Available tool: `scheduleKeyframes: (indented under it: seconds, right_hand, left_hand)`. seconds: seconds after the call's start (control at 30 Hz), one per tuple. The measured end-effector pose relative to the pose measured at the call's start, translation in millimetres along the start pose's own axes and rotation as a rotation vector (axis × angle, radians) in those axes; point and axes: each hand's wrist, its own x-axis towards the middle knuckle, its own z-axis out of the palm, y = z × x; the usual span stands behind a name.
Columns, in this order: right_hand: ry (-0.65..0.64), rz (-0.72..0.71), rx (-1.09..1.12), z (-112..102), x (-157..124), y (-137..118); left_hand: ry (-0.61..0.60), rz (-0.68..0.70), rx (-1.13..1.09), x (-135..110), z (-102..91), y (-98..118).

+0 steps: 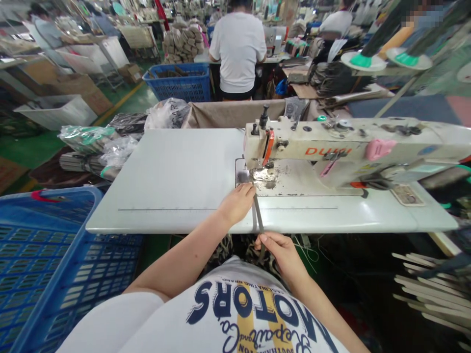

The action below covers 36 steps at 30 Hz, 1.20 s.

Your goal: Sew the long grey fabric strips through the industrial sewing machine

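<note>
A narrow grey fabric strap [258, 213] runs from under the needle area of the sewing machine [312, 147] toward me, over the table's front edge. My left hand [238, 202] rests on the table just in front of the needle plate [263, 174], its fingers closed together at the strap's left side. Just past the front edge, my right hand [275, 247] pinches the strap between thumb and fingers, and its lower end hangs below them. The strap's far end is hidden beneath the presser foot.
The white sewing table [176, 171] has a ruler line along its front. A blue basket [79, 245] stands at the left, near plastic-wrapped bundles [88, 137]. Pale strips [434, 284] stick out at the lower right. Thread cones stand at upper right; a person [238, 49] sits ahead.
</note>
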Motion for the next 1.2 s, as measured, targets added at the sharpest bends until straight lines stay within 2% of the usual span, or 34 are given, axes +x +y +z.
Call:
scheduleKeyframes:
  seconds: [0.23,0.53,0.73,0.9,1.2]
  right_hand:
    - [0.001,0.002,0.018,0.8,-2.5,2.1]
    - [-0.058,-0.015,0.000,-1.8,1.3,8.1]
    - [-0.118,-0.083,-0.054,-5.7,10.8,14.4]
    - [-0.070,-0.150,-0.102,-1.6,11.9,9.3]
    - [-0.058,-0.031,-0.029,2.0,6.8,5.4]
  left_hand:
    - [0.012,0.035,0.026,-0.7,0.3,0.9]
    - [0.031,0.005,0.022,-1.8,-1.9,3.4]
    - [-0.001,0.028,0.013,-1.5,-2.9,3.5]
    - [-0.007,0.000,-0.012,-1.6,0.6,1.7]
    - [-0.002,0.012,0.013,-1.8,0.3,1.9]
